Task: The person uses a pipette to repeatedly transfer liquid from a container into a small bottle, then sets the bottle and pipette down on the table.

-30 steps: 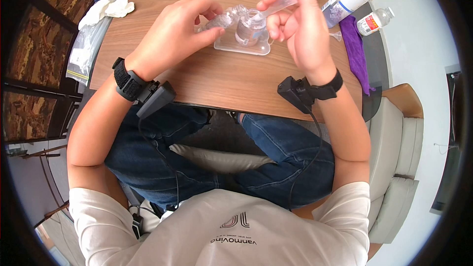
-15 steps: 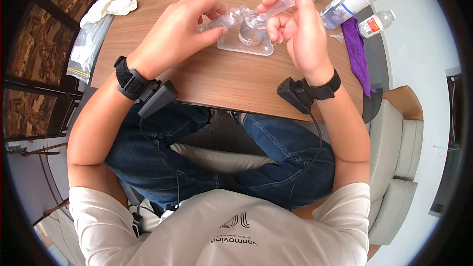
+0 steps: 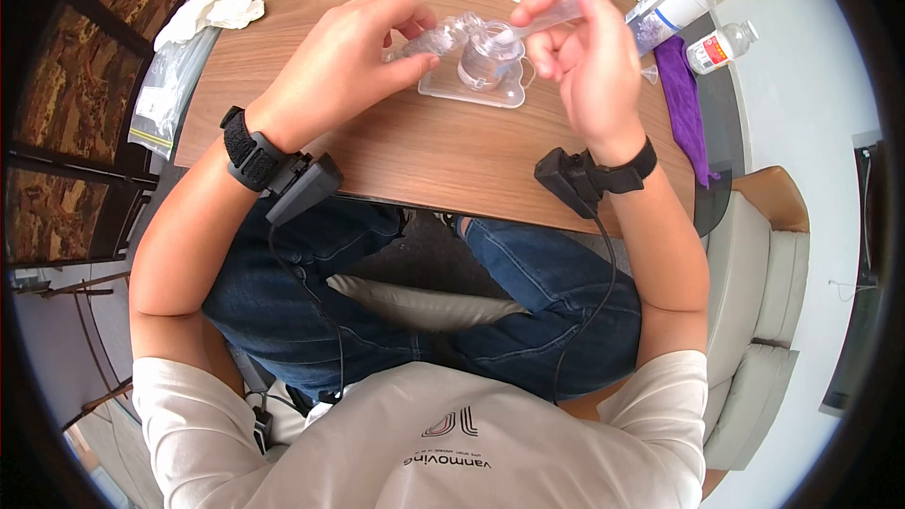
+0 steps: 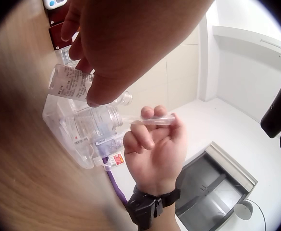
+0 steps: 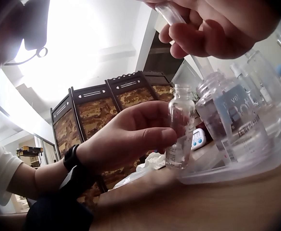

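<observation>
Evidently, the slim clear dropper (image 3: 545, 21) is the delicate part: the right hand (image 3: 599, 85) pinches it between thumb and fingers, slanting into the mouth of the wide jar (image 5: 232, 122), which stands on the clear tray (image 3: 452, 90). A wrist turn or sideways drag against the rim could tip the jar or flick drops onto the worktop (image 3: 405, 151); squeezing too soon could do much the same. The left hand (image 3: 339, 61), thumb and fingers closed round the small glass bottle (image 5: 180, 137), holds it uncapped just beside the jar. Smooth glass could slip in that side grip, or a knock from the jar could tilt it. Whether the bottle's base bears on anything, and whether the dropper holds liquid, I cannot tell.
</observation>
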Tool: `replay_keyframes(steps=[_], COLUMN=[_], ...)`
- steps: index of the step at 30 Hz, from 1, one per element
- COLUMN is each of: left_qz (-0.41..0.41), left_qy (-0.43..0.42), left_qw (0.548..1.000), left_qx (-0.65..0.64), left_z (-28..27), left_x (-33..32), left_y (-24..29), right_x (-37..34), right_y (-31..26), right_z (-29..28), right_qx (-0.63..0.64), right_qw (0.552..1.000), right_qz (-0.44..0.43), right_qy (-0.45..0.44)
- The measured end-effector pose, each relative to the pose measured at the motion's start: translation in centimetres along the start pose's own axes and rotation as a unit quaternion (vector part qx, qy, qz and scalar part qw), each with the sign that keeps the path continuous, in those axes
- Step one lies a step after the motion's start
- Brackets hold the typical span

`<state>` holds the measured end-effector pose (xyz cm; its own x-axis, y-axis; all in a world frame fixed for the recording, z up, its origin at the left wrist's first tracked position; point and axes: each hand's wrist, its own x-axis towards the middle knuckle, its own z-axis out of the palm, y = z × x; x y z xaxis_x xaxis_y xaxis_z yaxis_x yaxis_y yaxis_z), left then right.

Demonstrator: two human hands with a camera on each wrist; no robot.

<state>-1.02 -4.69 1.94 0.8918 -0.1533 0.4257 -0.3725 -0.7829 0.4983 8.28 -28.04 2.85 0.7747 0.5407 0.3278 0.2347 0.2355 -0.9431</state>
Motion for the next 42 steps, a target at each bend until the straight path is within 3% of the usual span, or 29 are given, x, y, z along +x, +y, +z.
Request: replay_keyframes(steps=[1, 3, 7, 9, 13, 19, 31, 34, 36, 38, 40, 42], left_qz=[0.002, 0.004, -0.009, -0.003, 0.004, 0.015, 0.022, 0.004, -0.002, -0.004, -0.020, -0.017], left_qy=[0.001, 0.003, -0.010, -0.009, -0.007, 0.000, 0.004, 0.000, 0.001, -0.007, 0.006, -0.004], left_qw=[1.000, 1.000, 1.000, 1.000, 1.000, 1.000, 1.000, 1.000, 1.000, 1.000, 1.000, 1.000], left_qx=[-0.001, -0.004, -0.004, -0.010, -0.015, -0.010, -0.002, -0.008, -0.006, 0.000, 0.008, 0.012], left_z=[0.0, 0.0, 0.0, 0.2, 0.2, 0.2, 0.3, 0.1, 0.2, 0.1, -0.1, -0.1], left_x=[0.0, -0.1, -0.1, 0.1, 0.1, 0.1, 0.2, 0.1, 0.0, -0.1, -0.2, -0.4], left_y=[0.0, -0.1, -0.1, -0.2, 0.1, 0.1, 0.0, 0.0, -0.2, -0.3, -0.2, -0.5], right_x=[0.0, 0.0, -0.3, -0.3, -0.4, -0.5, -0.5, -0.1, 0.1, 0.3, 0.3, 0.3], right_y=[-0.4, -1.6, -4.4, -4.7, -4.1, -3.8, -3.9, -3.5, -2.6, -1.5, -1.6, -1.0], right_z=[-0.3, -0.9, -1.4, -2.5, -2.0, -1.2, -1.5, -1.5, -0.9, -0.1, 1.3, 1.4], right_qx=[0.000, 0.014, -0.001, 0.099, 0.094, 0.060, 0.100, 0.097, -0.002, 0.015, -0.011, -0.008], right_qw=[1.000, 0.996, 0.989, 0.978, 0.975, 0.983, 0.979, 0.978, 0.992, 0.996, 0.996, 0.996], right_qz=[0.000, -0.085, -0.120, -0.181, -0.192, -0.174, -0.171, -0.186, -0.089, -0.065, 0.076, 0.078], right_qy=[-0.001, 0.022, 0.087, -0.041, -0.055, 0.012, -0.041, 0.016, 0.090, 0.066, 0.050, 0.031])
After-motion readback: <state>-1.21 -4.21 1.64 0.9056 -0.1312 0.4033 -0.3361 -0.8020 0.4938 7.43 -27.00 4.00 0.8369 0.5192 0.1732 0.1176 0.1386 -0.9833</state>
